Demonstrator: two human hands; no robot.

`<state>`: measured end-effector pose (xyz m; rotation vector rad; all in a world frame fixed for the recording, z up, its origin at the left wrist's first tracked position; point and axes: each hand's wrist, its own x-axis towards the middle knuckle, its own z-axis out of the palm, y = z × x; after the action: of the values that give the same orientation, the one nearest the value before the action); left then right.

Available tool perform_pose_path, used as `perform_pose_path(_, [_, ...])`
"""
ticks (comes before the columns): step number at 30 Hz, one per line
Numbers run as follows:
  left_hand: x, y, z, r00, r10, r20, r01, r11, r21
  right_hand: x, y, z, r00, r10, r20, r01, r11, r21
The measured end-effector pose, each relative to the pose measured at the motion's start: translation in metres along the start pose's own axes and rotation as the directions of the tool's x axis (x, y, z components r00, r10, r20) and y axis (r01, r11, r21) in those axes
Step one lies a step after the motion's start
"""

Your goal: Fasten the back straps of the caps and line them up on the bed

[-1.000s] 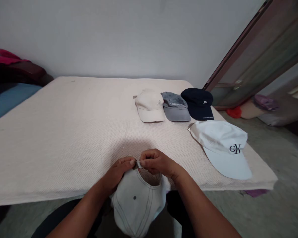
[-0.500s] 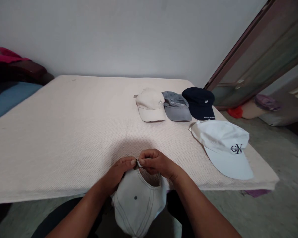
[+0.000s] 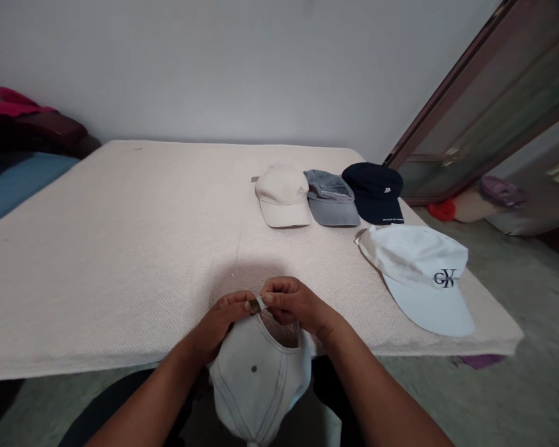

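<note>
A light grey cap (image 3: 256,379) hangs at the front edge of the bed-like surface, its back opening turned up toward me. My left hand (image 3: 228,316) pinches its back strap beside a brownish metal buckle (image 3: 255,306). On the other side of the buckle, my right hand (image 3: 293,303) grips the pale strap end between thumb and fingers. Further back lie a cream cap (image 3: 283,194), a grey cap (image 3: 331,197) and a navy cap (image 3: 373,191) side by side. Nearer on the right rests a white cap (image 3: 417,264) with dark letters.
A pale textured cloth (image 3: 121,248) covers the wide surface. Behind it stands a plain wall. At the far left are a blue surface (image 3: 23,183) and pink fabric (image 3: 16,102). A framed door (image 3: 475,105) and floor items, one red (image 3: 441,210), are at the right.
The buckle shows more plainly between my hands, with the pale strap end sticking out of it. Both hands have hardly moved, and the caps on the cloth lie as before.
</note>
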<state>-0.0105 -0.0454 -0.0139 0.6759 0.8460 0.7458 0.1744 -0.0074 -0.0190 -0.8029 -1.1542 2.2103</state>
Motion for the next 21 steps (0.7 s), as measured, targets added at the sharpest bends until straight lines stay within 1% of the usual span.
perform_pose_path(2, [-0.0008, 0.0008, 0.0004, 1.0, -0.001, -0.008, 0.001, 1.0, 0.021, 0.0002, 0.0001, 0.0013, 1.0, -0.001, -0.01, 0.002, 1.0, 0.012])
perform_pose_path(6, [-0.0023, 0.0036, 0.0026, 1.0, 0.012, -0.01, -0.012, 0.999, 0.048, -0.0007, -0.0005, 0.002, 0.999, 0.027, 0.016, -0.027, 0.999, -0.026])
perform_pose_path(8, [-0.002, 0.004, 0.0034, 1.0, 0.011, -0.017, -0.01, 0.999, 0.051, -0.001, -0.0005, 0.0021, 0.999, 0.032, 0.009, -0.031, 0.999, -0.035])
perform_pose_path(11, [-0.0006, 0.0033, 0.0035, 1.0, 0.009, -0.029, -0.007, 0.998, 0.054, -0.0012, -0.0005, 0.0024, 1.0, 0.009, -0.029, -0.009, 1.0, -0.002])
perform_pose_path(14, [0.0006, 0.0018, 0.0023, 0.999, 0.026, -0.04, -0.023, 0.998, 0.066, -0.0015, -0.001, 0.0028, 0.999, -0.009, -0.034, 0.009, 1.0, 0.012])
perform_pose_path(18, [0.0012, -0.0005, 0.0007, 0.999, 0.014, -0.049, -0.013, 0.999, 0.033, -0.0017, -0.0017, 0.0033, 0.999, 0.007, -0.034, -0.009, 0.998, -0.062])
perform_pose_path(21, [0.0015, -0.0008, 0.0012, 0.999, 0.005, -0.049, -0.005, 1.0, 0.012, -0.0014, -0.0014, 0.0033, 0.999, 0.003, -0.046, -0.006, 0.999, -0.054])
